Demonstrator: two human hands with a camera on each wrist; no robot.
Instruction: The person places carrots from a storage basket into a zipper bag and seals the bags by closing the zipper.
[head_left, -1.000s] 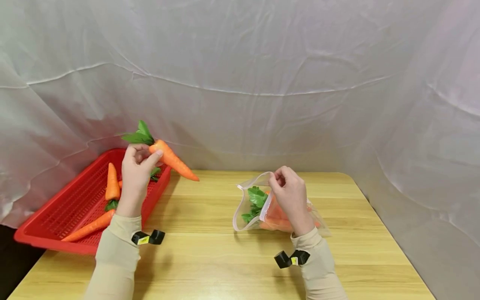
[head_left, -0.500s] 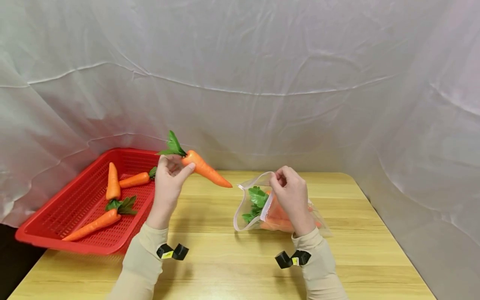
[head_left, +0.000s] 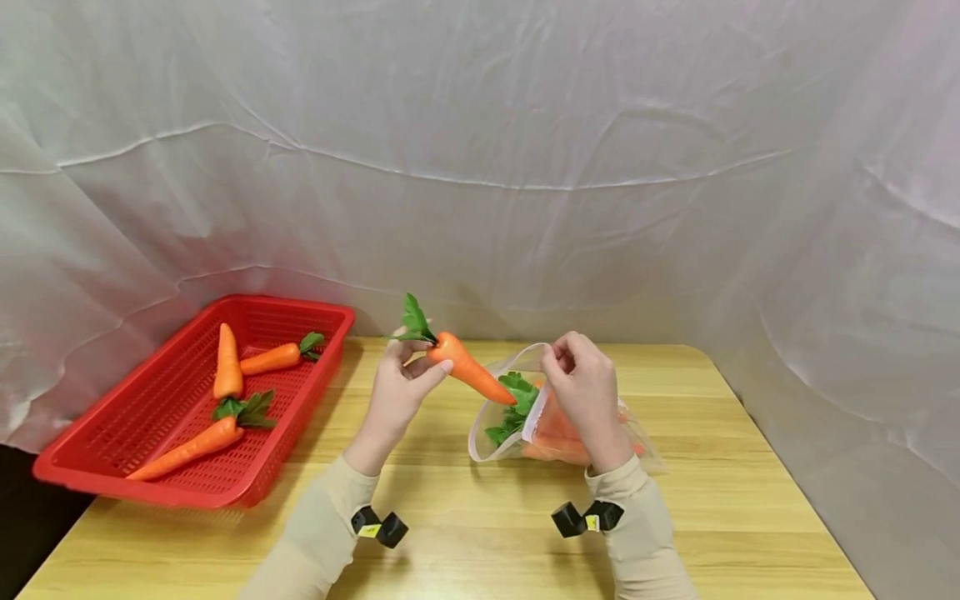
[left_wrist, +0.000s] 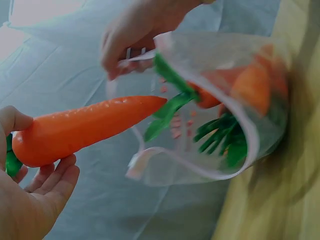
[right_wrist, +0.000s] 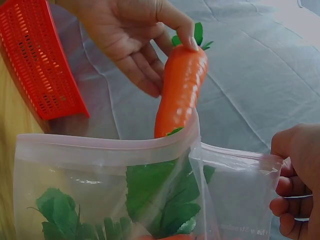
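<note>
Our left hand [head_left: 396,392] pinches a carrot [head_left: 471,373], tip at the bag [head_left: 501,421] mouth; our right hand [head_left: 583,392] grips its rim; some carrots are bagged; three remain in the basket [head_left: 112,467].

orange carrot [head_left: 468,373], red basket [head_left: 135,433], clear bag [head_left: 491,446]
</note>
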